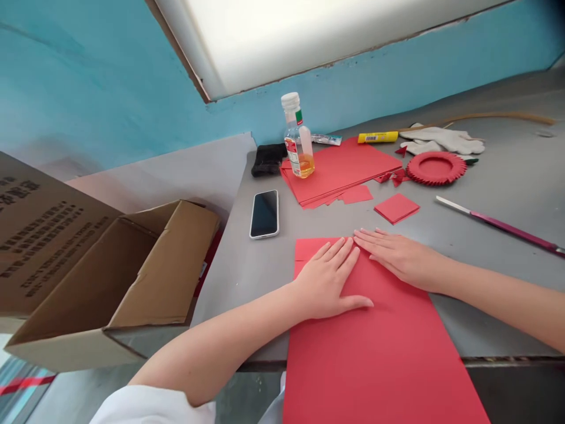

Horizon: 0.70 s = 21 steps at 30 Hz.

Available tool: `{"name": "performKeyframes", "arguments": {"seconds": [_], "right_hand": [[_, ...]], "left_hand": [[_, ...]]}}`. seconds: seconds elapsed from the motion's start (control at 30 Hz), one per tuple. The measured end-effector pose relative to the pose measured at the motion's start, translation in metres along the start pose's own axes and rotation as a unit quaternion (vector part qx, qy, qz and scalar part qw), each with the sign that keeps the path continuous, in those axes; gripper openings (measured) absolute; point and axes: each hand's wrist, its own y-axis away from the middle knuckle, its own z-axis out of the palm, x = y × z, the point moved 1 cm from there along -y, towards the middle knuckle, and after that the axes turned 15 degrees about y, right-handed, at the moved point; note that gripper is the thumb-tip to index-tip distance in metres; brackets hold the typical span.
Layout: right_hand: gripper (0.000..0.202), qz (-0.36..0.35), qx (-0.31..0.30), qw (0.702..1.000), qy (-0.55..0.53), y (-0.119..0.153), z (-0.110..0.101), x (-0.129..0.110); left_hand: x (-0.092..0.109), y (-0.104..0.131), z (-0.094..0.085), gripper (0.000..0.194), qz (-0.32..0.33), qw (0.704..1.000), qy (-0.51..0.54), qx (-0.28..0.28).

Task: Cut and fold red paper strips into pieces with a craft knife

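Observation:
A large sheet of red paper (371, 359) lies on the grey table and hangs over its front edge. Its far edge looks folded over, with a short slit line at the far left corner. My left hand (329, 280) rests flat on the sheet, fingers stretched out and thumb apart. My right hand (397, 256) lies flat near the far right corner of the sheet, its fingertips close to those of the left. Just beyond the right hand is a small stack of red paper squares (396, 208).
Farther back are a pile of red paper (353, 165), a bottle (298, 141), a glue stick (378, 137), white gloves (444, 141) and a red pleated ring (436, 168). A phone (264, 214) lies left, a purple-handled knife (507, 227) right. An open cardboard box (163, 265) stands beside the table.

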Motion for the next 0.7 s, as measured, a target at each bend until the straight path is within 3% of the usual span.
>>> {"name": "performKeyframes", "arguments": {"seconds": [0.37, 0.7], "right_hand": [[0.045, -0.004, -0.003, 1.0, 0.002, -0.005, -0.001, -0.001], [0.045, 0.03, 0.019, 0.998, 0.056, 0.001, -0.006, -0.002]], "left_hand": [[-0.037, 0.025, -0.022, 0.081, -0.104, 0.991, -0.072, 0.042], [-0.05, 0.052, -0.029, 0.082, -0.201, 0.963, -0.154, 0.096]]}}
